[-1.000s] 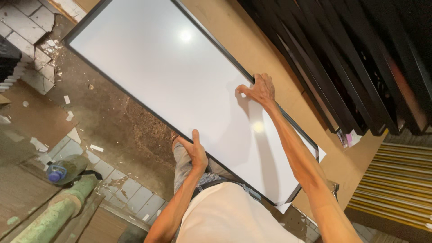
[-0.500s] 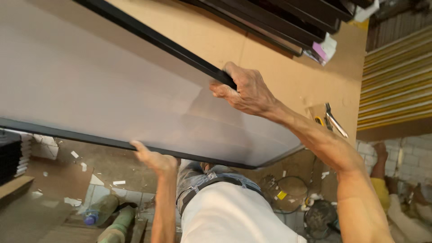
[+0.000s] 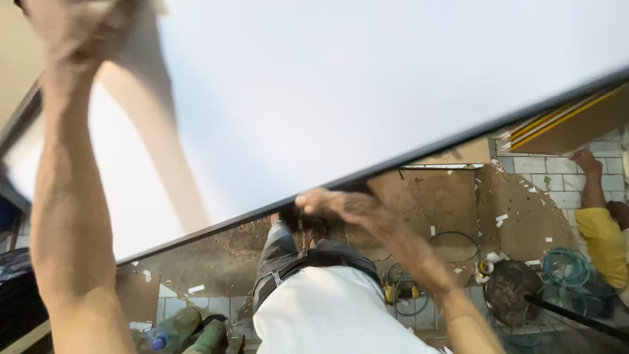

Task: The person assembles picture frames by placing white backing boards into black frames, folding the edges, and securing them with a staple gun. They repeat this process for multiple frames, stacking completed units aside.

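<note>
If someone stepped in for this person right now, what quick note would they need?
Left hand: raised at the top corner of the white panel; blurred, grip unclear.
Right hand: fingers curled on the panel's dark lower frame edge.
Panel: tilted, held up in front of the body, off the littered floor.
Done: panel is lifted.
Left: it rests nowhere yet. A person in yellow is close by on the right.

littered tiled floor [image 3: 537,164], brown patches
</note>
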A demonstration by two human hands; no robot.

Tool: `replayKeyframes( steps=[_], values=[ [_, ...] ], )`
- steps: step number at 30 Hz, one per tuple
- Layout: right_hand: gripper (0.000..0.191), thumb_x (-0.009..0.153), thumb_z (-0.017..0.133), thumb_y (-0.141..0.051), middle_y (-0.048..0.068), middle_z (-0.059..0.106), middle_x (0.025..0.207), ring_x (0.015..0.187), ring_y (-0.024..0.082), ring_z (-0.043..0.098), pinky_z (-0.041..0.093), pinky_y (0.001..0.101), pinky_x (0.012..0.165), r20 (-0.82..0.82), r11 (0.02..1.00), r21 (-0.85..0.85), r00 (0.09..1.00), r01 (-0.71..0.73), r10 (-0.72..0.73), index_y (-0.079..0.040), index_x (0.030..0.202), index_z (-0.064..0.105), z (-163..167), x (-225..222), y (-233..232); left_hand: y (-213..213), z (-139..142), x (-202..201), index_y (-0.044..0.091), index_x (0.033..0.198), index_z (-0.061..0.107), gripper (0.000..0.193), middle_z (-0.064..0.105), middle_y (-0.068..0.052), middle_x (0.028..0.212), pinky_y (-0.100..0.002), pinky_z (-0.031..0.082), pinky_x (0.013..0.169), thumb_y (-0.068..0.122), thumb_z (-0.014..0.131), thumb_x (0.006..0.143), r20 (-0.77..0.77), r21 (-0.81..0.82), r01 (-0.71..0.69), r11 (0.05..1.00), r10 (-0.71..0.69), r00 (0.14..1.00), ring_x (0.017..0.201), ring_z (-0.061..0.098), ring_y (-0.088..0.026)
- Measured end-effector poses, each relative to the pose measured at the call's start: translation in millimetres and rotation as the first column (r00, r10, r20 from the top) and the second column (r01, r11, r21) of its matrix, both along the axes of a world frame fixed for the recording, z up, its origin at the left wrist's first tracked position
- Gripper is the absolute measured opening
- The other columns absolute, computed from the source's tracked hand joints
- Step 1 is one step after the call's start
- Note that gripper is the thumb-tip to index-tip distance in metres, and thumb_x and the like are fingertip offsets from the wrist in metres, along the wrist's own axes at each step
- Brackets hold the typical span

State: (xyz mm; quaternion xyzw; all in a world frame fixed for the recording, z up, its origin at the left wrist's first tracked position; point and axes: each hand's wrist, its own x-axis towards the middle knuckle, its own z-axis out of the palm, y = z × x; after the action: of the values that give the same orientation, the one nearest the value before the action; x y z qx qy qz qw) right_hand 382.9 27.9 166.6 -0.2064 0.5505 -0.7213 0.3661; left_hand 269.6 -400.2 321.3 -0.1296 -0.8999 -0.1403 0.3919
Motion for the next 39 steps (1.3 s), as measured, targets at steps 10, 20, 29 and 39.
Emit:
replayKeyframes(
  steps=[10, 20, 29, 39],
  values=[
    [0.027, 0.083, 0.072, 0.011, 0.004, 0.066, 0.067, 0.072, 0.012, 0.064, 0.045, 0.0580, 0.114, 0.855, 0.774, -0.291, 0.516, 0.563, -0.053, -0.006, 0.062, 0.067, -151.5, 61.2, -142.2, 54.6, -200.6, -135.5, 0.016, 0.072, 0.068, 0.081, 0.044, 0.001, 0.041, -0.034, 0.032, 0.045, 0.087, 0.036, 0.094, 0.646, -0.390, 0.280, 0.877, 0.044, 0.762, 0.039, 0.042, -0.015],
    [0.012, 0.094, 0.070, 0.005, 0.008, 0.074, 0.095, 0.098, 0.019, 0.069, 0.044, 0.0599, 0.120, 0.889, 0.772, -0.225, 0.449, 0.595, -0.086, -0.003, 0.087, 0.073, -172.6, -0.7, -204.4, -6.0, -288.8, -192.1, 0.020, 0.097, 0.079, 0.080, 0.050, 0.000, 0.045, -0.033, 0.037, 0.047, 0.086, 0.033, 0.094, 0.695, -0.345, 0.324, 0.881, 0.008, 0.719, 0.042, 0.048, -0.016],
    [0.055, 0.087, 0.077, -0.038, 0.017, 0.073, 0.126, 0.111, 0.030, 0.074, 0.063, 0.0400, 0.096, 0.441, 0.892, 0.307, 0.881, -0.331, 0.174, -0.003, 0.128, 0.068, -53.0, -40.6, -73.0, -12.5, -302.4, -177.5, 0.025, 0.102, 0.081, 0.035, 0.069, -0.001, 0.081, -0.029, 0.046, 0.054, 0.058, 0.076, 0.093, 0.434, -0.354, 0.238, 0.904, -0.066, 0.899, 0.073, 0.062, -0.015],
    [0.059, 0.078, 0.090, -0.022, 0.017, 0.074, 0.120, 0.109, 0.026, 0.074, 0.058, 0.0366, 0.092, -0.786, 0.348, 0.580, 0.618, 0.736, 0.004, 0.000, 0.128, 0.067, -27.7, -349.1, 138.2, 8.7, -298.9, -157.6, 0.016, 0.077, 0.077, 0.035, 0.068, 0.002, 0.074, -0.030, 0.043, 0.053, 0.042, 0.082, 0.099, 0.457, -0.351, 0.093, 0.932, 0.084, 0.886, 0.067, 0.062, -0.014]
  ],
)
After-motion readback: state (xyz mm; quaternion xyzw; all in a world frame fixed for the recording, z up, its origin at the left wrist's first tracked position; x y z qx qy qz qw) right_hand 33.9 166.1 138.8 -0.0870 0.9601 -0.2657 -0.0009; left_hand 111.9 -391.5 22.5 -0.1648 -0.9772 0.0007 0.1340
